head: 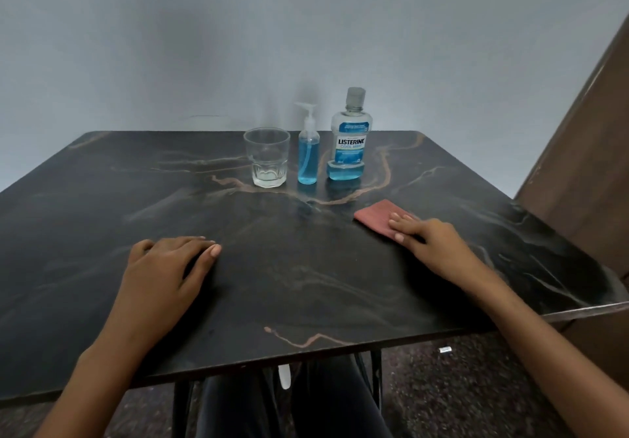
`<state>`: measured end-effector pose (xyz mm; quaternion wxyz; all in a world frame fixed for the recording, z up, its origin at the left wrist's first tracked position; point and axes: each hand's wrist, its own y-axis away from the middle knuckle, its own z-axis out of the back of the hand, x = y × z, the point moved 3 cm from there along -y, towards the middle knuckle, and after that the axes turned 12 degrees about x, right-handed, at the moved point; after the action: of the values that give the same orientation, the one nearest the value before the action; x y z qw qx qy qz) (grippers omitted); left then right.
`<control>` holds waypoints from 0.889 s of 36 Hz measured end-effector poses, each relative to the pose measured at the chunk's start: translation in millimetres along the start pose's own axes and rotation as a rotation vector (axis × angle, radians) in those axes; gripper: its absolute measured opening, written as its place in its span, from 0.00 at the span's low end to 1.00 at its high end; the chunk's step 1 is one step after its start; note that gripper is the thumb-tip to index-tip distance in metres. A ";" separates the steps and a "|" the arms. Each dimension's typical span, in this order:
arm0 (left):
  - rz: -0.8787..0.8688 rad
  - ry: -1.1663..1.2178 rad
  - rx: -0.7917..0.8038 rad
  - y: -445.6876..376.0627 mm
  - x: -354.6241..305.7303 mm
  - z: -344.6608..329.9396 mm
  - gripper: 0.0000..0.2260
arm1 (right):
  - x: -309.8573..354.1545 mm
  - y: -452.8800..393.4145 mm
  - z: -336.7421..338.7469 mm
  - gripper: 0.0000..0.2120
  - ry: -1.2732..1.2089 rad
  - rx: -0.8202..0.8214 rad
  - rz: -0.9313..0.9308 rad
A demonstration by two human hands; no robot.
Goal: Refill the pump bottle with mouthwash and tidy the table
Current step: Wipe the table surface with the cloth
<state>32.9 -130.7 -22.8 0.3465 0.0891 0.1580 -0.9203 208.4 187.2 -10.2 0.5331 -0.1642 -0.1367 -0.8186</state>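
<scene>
A clear pump bottle (308, 152) holding blue liquid stands upright at the far middle of the dark marble table (306, 267). Right of it stands a capped mouthwash bottle (350, 138) with a little blue liquid at its bottom. A clear drinking glass (267, 157) stands to the left of the pump bottle. A folded reddish cloth (376, 218) lies flat on the table's right side. My right hand (432, 243) rests with its fingertips on the cloth's near end. My left hand (166, 267) lies flat on the table, palm down, holding nothing.
A brown wooden panel (585, 152) leans close to the table's right edge. A plain grey wall (238, 46) stands behind the table. The table's near edge is by my legs, with black metal legs (376, 376) below.
</scene>
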 end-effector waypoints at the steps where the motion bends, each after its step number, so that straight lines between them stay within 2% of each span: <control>1: -0.002 0.003 -0.003 0.0 0.1 0.5 0.18 | 4.1 -12.3 -0.5 0.17 0.011 0.009 -0.008; 7: 0.002 0.022 -0.040 -0.6 -0.7 7.3 0.19 | 64.3 -74.9 -24.6 0.18 0.015 0.081 0.094; 11: 0.005 0.048 -0.061 -2.1 -2.0 15.5 0.26 | 123.6 -93.5 -53.4 0.17 -0.005 0.124 0.262; 16: 0.010 0.062 -0.079 -3.1 -1.2 21.8 0.26 | 167.9 -81.8 -76.7 0.17 -0.028 0.257 0.526; 20: 0.028 0.073 -0.100 -5.2 -0.7 22.0 0.21 | 166.4 -52.7 -74.3 0.16 -0.078 0.449 0.737; 23: 0.022 0.083 -0.102 -8.5 -2.7 22.2 0.19 | 149.7 -32.6 -61.4 0.15 -0.122 0.613 0.813; 27: -0.004 0.096 -0.082 -13.3 -8.5 22.9 0.19 | 123.7 -19.2 -34.7 0.14 -0.095 0.783 0.821; 32: -0.035 0.095 -0.065 -19.8 -16.6 24.9 0.20 | 96.8 -16.1 -3.5 0.12 -0.052 0.909 0.778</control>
<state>30.8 -115.3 9.5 0.3253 0.1188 0.2056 -0.9153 156.7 112.1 25.9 0.8071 0.0224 -0.4158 -0.4185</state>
